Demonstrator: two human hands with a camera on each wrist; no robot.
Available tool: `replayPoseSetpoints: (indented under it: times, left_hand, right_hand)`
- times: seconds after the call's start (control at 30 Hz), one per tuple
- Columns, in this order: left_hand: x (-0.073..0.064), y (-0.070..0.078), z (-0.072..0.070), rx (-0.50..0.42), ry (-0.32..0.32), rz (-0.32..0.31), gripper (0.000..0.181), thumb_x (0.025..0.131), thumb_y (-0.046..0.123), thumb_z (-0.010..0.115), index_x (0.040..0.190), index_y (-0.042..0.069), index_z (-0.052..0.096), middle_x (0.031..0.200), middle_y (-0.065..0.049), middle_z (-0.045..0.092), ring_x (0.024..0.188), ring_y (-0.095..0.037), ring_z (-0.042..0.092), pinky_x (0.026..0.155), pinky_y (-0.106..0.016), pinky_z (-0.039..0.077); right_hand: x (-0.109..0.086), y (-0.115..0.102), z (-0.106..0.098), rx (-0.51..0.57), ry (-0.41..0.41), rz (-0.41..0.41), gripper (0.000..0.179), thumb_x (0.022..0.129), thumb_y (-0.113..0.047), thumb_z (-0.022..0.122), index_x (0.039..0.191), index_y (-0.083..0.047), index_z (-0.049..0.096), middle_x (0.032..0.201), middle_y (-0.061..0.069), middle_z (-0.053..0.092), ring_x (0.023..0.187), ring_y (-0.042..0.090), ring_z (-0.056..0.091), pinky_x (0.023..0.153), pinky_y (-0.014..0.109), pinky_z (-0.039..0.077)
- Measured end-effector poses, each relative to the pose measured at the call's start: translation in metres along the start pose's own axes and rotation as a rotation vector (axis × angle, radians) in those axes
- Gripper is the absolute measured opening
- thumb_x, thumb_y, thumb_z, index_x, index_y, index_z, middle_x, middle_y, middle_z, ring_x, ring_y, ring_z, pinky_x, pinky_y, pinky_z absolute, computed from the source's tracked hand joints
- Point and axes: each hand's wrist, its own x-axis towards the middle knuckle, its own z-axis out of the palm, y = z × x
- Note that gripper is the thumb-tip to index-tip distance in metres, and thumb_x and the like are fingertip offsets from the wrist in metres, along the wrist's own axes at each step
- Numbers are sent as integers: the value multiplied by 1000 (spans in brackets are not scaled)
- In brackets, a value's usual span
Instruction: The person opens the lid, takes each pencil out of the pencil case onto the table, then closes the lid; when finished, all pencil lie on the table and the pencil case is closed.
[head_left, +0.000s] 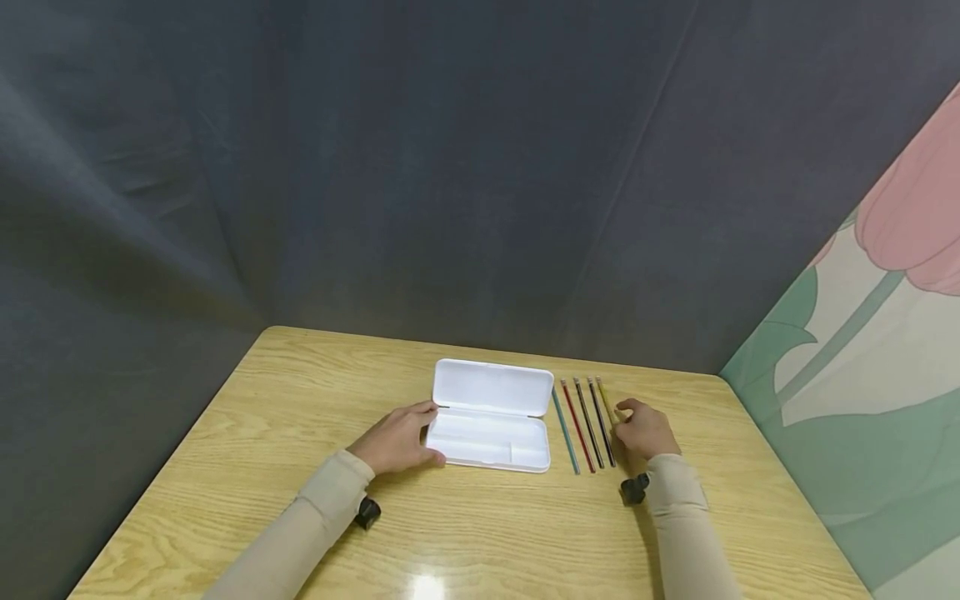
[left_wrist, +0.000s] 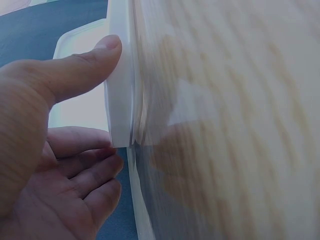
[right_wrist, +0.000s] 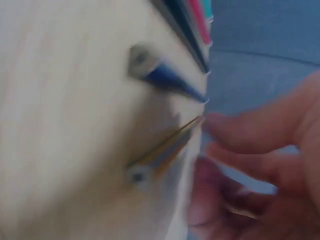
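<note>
An open white pencil case [head_left: 487,450] lies on the wooden table with its lid [head_left: 492,387] tipped back. My left hand [head_left: 399,438] grips its left end, thumb on the front wall [left_wrist: 120,95] and fingers around the corner. Right of the case, several pencils lie side by side: teal [head_left: 566,432], red [head_left: 577,427], black [head_left: 589,423], dark blue [head_left: 602,423] and yellow [head_left: 604,397]. Beside the yellow one is my right hand [head_left: 647,429], fingers loosely bent with a gap between thumb and index finger. Its fingertips are right at that pencil [right_wrist: 162,152], whose near end rests low over the table.
Inside the case, a divider marks off a small compartment [head_left: 529,455] at the right. A dark curtain [head_left: 480,183] hangs behind the table [head_left: 315,400], and a floral panel [head_left: 885,400] stands along the right side.
</note>
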Motion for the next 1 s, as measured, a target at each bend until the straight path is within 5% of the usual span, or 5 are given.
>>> replayPoseSetpoints:
  times: [0.23, 0.4, 0.6, 0.83, 1.0]
  left_hand:
    - [1, 1, -2, 9, -5, 8, 89, 80, 51, 83, 146, -1, 52, 157, -15, 46, 144, -34, 48, 117, -46, 46]
    - [1, 1, -1, 17, 4, -3, 88, 80, 52, 82, 146, 0, 53, 157, -14, 48, 144, -33, 48, 117, -45, 46]
    - [-1, 0, 1, 4, 3, 4, 89, 80, 52, 82, 146, 0, 53, 157, -15, 47, 144, -34, 49, 116, -45, 46]
    - [0, -1, 0, 7, 13, 7, 90, 79, 52, 81, 145, -2, 53, 156, -18, 47, 143, -36, 49, 115, -45, 48]
    - [1, -2, 2, -20, 34, -17, 86, 77, 50, 84, 140, -2, 57, 152, -18, 52, 139, -35, 53, 113, -45, 50]
  right_hand:
    - [-1, -58, 1, 285, 262, -106, 26, 101, -20, 61, 120, -8, 72, 108, 14, 75, 90, 22, 68, 73, 25, 52]
    - [2, -94, 14, 447, 175, -161, 32, 104, -27, 59, 128, -9, 69, 126, 13, 72, 114, 28, 67, 90, 28, 54]
    - [7, -112, 27, 618, 70, -137, 38, 106, -32, 54, 128, -5, 69, 130, 16, 69, 111, 23, 66, 99, 46, 57]
    - [6, -111, 29, 579, 5, -257, 29, 103, -29, 61, 106, -2, 72, 108, 18, 72, 88, 12, 60, 80, 27, 53]
    - [-3, -102, 24, 549, -183, -391, 25, 105, -25, 57, 115, -6, 71, 126, 15, 70, 115, 22, 65, 102, 44, 55]
